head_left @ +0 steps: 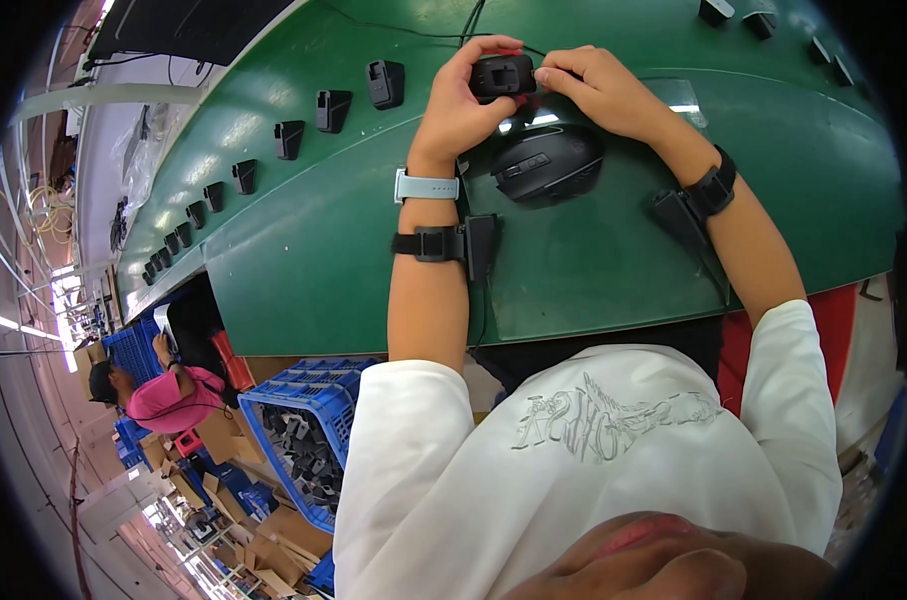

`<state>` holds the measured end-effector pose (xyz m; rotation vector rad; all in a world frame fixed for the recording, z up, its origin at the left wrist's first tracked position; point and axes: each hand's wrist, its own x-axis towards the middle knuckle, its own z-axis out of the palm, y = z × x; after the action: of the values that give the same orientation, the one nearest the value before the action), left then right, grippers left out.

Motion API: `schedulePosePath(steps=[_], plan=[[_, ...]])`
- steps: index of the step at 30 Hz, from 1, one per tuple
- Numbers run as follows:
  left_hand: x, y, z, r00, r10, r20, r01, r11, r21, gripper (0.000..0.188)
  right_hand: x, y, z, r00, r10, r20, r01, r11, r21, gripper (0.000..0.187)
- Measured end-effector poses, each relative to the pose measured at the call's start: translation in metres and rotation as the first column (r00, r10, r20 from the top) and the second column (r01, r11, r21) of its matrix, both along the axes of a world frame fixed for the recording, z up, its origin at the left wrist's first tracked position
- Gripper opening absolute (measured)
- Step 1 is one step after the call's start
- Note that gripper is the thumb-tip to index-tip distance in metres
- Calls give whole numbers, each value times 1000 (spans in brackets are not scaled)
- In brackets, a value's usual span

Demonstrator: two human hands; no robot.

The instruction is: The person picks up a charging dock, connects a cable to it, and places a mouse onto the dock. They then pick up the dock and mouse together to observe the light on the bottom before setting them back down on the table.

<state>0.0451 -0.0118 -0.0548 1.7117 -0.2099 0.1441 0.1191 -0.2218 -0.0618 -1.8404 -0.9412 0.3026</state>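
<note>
My left hand (461,108) grips a black plastic housing (503,76) with a square recess in its top, thumb on the near side and fingers on the far side. Bits of red show along the edges of the housing. At its right side my right hand (605,92) is closed, thumb and forefinger pinched together; what they hold is too small to make out. Just below both hands lies a black computer mouse (548,162) on a clear sheet (593,285) over the green table (313,250). A thin black cable (413,33) runs behind the hands.
A curved row of black housings (288,138) stands along the table's left side; several more (760,24) sit far right. Below the table, a blue crate (298,425) holds many black parts. A person in pink (178,398) sits at the far left, beside cardboard boxes.
</note>
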Motion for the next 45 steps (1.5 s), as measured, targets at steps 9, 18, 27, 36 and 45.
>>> schedulePosePath(steps=[9,18,27,36,45], plan=[[0,-2,11,987,137,-87,-157,938,-309,58,2,-22,16,914,232,332,-299,940,166,70],[16,19,-7,986,-141,-92,-4,525,-851,33,-11,-11,8,872,429,235,-420,903,-91,80],[7,-10,4,987,-160,-26,67,551,-832,44,45,12,-39,420,870,259,-231,-173,958,58],[7,-16,5,997,65,-38,-75,908,-411,53,15,-12,0,864,281,-418,103,714,693,67],[6,-20,8,954,298,24,-295,952,-83,67,9,-12,13,946,68,-317,141,794,591,57]])
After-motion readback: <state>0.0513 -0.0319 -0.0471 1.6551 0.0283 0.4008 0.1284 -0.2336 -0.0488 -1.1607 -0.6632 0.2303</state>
